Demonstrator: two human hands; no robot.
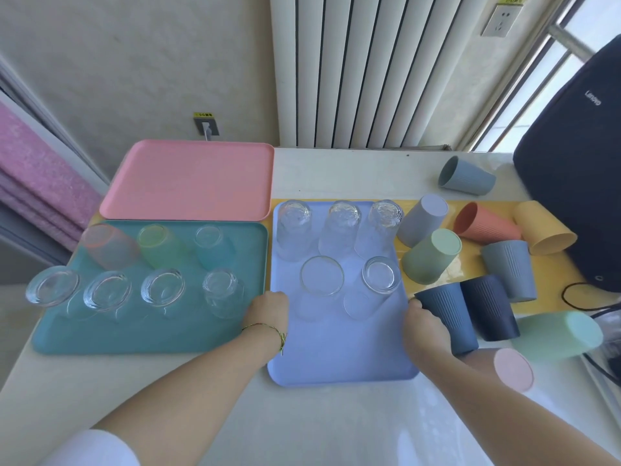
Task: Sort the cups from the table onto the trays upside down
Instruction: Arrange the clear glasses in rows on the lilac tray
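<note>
near the front edge of the pale table (pixel 322 428), in the head view, the right hand (pixel 424 332) has its fingers curled round the left side of a dark blue ribbed cup (pixel 447 317), which stands tilted just beside the right rim of the blue tray (pixel 339 358). the left hand (pixel 268 309), with a thread bracelet (pixel 268 329) on its wrist, sits at that tray's left rim, between it and the teal tray (pixel 144 336); its fingers are tucked out of sight, so i cannot tell whether it grips the rim or only rests there. five clear glasses (pixel 322 275) stand upside down on the blue tray, three at the back and two nearer. the teal tray carries seven upturned cups: three tinted cups (pixel 153 242) in the back row and four clear ones (pixel 163 285) in front. a pink tray (pixel 188 179) lies behind the teal one. to the right, on a yellow mat (pixel 551 306), lie or stand the unsorted cups: a lilac cup (pixel 424 219), a green cup (pixel 431 257), an orange cup (pixel 485 225), a yellow cup (pixel 544 230), a grey-blue cup (pixel 509 269) and a second dark blue cup (pixel 491 309). a mint cup (pixel 557 334) and a pink cup (pixel 513 368) sit nearer the person, and a grey cup (pixel 466 176) lies on its side further back. a black bag (pixel 571 169) stands at the far right.
</note>
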